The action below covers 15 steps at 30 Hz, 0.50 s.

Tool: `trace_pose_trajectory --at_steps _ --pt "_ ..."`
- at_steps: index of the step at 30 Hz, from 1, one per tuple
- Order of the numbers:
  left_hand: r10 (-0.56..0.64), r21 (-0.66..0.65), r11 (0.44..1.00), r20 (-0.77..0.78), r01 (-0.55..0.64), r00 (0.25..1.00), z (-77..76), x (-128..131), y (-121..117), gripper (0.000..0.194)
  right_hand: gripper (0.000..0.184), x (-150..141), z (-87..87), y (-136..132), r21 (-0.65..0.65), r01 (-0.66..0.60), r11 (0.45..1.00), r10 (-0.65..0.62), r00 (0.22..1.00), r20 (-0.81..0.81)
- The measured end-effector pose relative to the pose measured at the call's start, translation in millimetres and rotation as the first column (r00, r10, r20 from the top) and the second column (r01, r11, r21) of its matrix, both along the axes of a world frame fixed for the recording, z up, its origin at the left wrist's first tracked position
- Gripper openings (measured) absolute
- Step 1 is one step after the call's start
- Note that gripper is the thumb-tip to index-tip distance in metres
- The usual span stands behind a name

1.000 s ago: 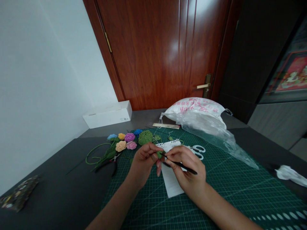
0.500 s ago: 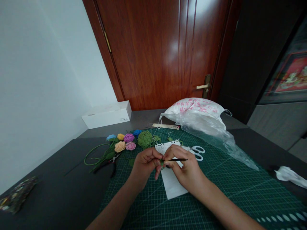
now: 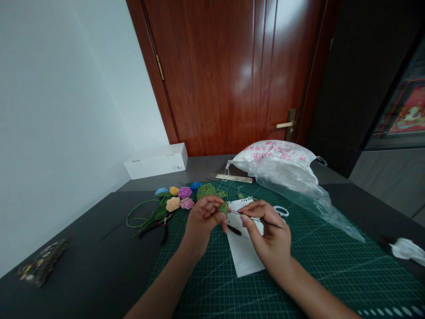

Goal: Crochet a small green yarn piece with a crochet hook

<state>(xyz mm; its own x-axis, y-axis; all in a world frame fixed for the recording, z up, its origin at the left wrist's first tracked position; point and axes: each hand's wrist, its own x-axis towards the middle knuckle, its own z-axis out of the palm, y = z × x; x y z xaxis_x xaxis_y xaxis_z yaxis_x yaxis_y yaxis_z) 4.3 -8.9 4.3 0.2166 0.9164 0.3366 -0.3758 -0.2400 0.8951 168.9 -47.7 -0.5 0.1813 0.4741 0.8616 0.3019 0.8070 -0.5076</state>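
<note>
My left hand (image 3: 203,223) pinches a small green yarn piece (image 3: 223,208) between thumb and fingers, above the cutting mat (image 3: 206,283). In my right hand (image 3: 270,232) is a slim dark tool (image 3: 277,226) with a silvery shaft that points at the green yarn piece; its exact kind is unclear. Under the hands lies a white notebook sheet (image 3: 245,259) with a torn, perforated top edge. A dark, blunt-ended object (image 3: 234,229) shows just below my left fingertips. Behind my left hand sits a ball of green yarn (image 3: 206,190), partly covered.
Left of the mat lie yarn flowers (image 3: 185,192) with green stems, and black-handled pliers (image 3: 164,230). White scissors (image 3: 281,211) show behind my right hand. Farther back are a ruler (image 3: 234,178), a white box (image 3: 156,161) and a stuffed plastic bag (image 3: 282,157). A crumpled tissue (image 3: 407,249) lies right.
My right hand has moved right, away from the left, drawing the tool back and tilting it. More of the green yarn piece shows in my left hand. The view has shifted slightly.
</note>
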Motion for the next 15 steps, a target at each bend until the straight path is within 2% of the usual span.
trace_pose_trajectory --at_steps 9,15 --pt "0.021 -0.026 0.999 0.024 -0.020 1.000 -3.1 3.3 -2.0 0.026 0.018 -5.2 -2.9 -5.4 0.070 0.000 0.998 -0.004 0.999 0.048" --pt "0.028 -0.026 0.999 0.018 -0.028 0.999 -5.5 4.6 -4.5 0.025 0.018 -7.8 -4.3 -4.4 0.085 0.012 0.996 -0.023 0.990 0.136"
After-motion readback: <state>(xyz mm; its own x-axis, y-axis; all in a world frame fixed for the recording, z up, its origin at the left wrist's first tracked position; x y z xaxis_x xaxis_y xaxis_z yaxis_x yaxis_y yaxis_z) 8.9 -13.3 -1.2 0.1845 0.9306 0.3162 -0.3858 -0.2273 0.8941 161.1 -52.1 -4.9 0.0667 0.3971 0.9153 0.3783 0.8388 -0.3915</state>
